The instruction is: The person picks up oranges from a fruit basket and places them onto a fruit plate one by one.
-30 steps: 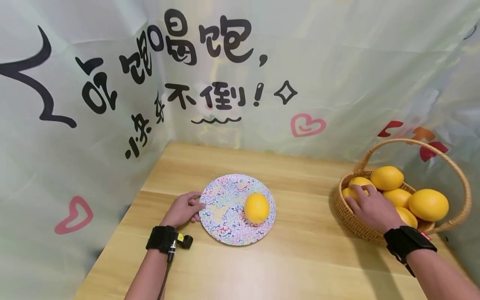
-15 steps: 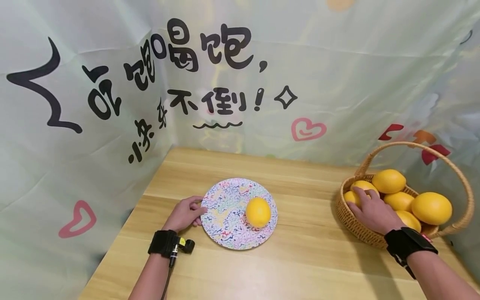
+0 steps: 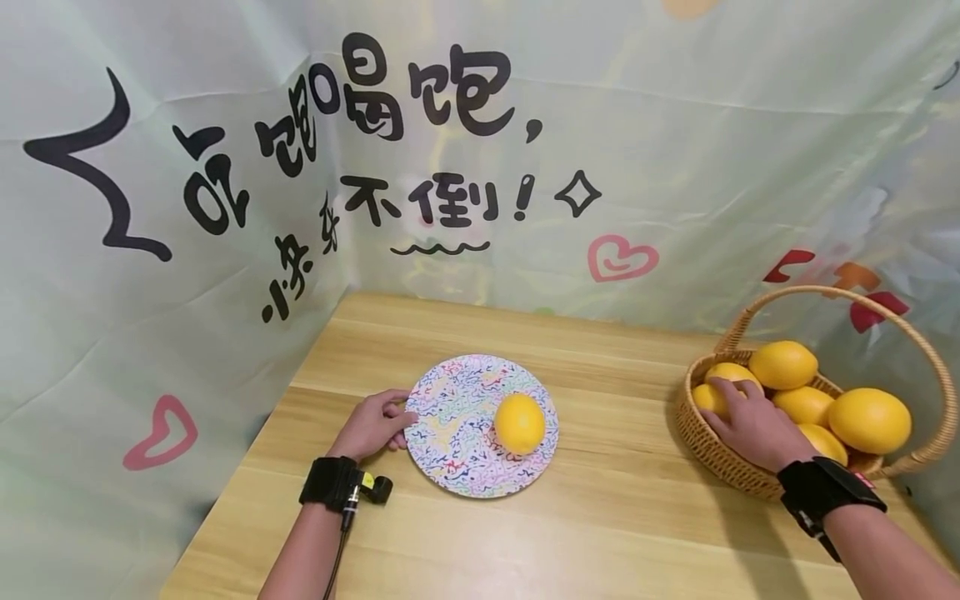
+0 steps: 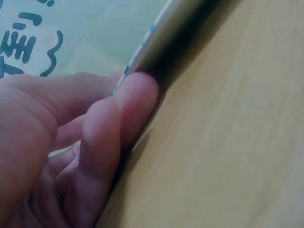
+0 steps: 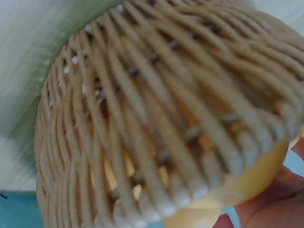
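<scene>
Left hand (image 3: 372,427) at the rim of a round, flat plate with a multicoloured squiggle pattern (image 3: 450,454): thumb over the edge, fingers bent beneath, a close pinch. Left wrist view shows a fingertip under the rim, dark gap below; cannot tell whether that side is lifted off the pale wood-grain bench (image 3: 600,533).

On the plate, right of centre: one smooth, rounded yellow fruit (image 3: 520,423), nothing holding it. Likely to roll if the plate tips. Plate looks thin and stiff; breakable or not, cannot say. Rim the natural hold, kept level.

Right hand (image 3: 761,425) reaches into the tan woven wicker basket with a hooped handle (image 3: 705,454), right side of the bench. Thumb and fingers part-spread and bent about the yellow fruit at the basket's left end (image 3: 707,402); grip looks light, its firmness hidden. More yellow fruit pressed close, a large one (image 3: 870,421) at the right.

Fruit judged firm, light to moderate, skin perhaps slick. Best held round its widest part, thumb opposing fingers, drawn upward clear of rim and neighbours. Wicker should give slightly; handle suits carrying.
</scene>
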Tool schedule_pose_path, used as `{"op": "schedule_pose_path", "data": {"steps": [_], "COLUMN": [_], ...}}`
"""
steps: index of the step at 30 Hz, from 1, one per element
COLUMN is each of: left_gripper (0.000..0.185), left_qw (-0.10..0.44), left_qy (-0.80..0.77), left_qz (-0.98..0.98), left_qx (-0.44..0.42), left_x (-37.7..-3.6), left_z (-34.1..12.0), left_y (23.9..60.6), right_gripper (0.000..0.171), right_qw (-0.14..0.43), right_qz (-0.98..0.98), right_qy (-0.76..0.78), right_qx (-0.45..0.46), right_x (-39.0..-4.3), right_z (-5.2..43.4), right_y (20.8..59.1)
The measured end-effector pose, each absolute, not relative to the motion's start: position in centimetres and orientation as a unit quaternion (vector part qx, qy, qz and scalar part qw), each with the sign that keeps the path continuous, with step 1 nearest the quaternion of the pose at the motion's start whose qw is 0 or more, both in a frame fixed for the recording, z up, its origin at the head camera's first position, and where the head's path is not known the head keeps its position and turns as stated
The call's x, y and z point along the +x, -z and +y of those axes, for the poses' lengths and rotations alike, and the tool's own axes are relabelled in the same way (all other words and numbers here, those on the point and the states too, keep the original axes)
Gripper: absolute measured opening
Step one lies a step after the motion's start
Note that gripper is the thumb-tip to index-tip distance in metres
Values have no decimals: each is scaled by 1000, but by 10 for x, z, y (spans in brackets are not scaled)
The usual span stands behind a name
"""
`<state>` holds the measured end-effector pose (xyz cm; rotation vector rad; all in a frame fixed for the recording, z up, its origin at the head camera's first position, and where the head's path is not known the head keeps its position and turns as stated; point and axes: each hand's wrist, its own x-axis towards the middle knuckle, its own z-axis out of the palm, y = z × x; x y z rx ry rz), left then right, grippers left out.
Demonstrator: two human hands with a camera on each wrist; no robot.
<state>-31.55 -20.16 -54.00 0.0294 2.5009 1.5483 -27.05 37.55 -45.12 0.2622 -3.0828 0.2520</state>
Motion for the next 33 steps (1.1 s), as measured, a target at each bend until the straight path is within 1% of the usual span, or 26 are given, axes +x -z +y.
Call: {"op": "schedule_pose_path", "data": {"steps": [6, 12, 15, 20, 22, 25, 30, 33], "left_gripper": [56, 55, 55, 55, 54, 55, 54, 53], "left_qw": [101, 99, 97, 96, 98, 98, 97, 96], "left_qy": [-527, -530, -530, -529, -530, -530, -530, -531], "left_qz": [844, 842, 842, 843, 843, 842, 842, 842], "left_qx": [12, 16, 17, 12, 10, 7, 5, 7], "left_x": [-315, -315, -315, -315, -315, -316, -315, -315], "left_z": [-201, -200, -200, -201, -202, -202, -203, -202], "left_y": [540, 541, 542, 542, 541, 541, 541, 540], "right_gripper": [64, 69, 70, 62, 61, 60, 58, 59], "right_qw": [36, 61, 100, 188, 205, 212, 192, 196], "right_qz": [-992, -993, -990, -974, -969, -965, -965, -963], "right_qy": [-73, -71, -77, -91, -100, -108, -116, -109], "right_qx": [96, 71, 64, 90, 99, 113, 137, 151], "right_x": [-269, -270, -272, -275, -276, -281, -286, -286], "right_z": [376, 376, 375, 369, 365, 357, 341, 332], "right_y": [449, 440, 436, 431, 428, 423, 418, 419]}}
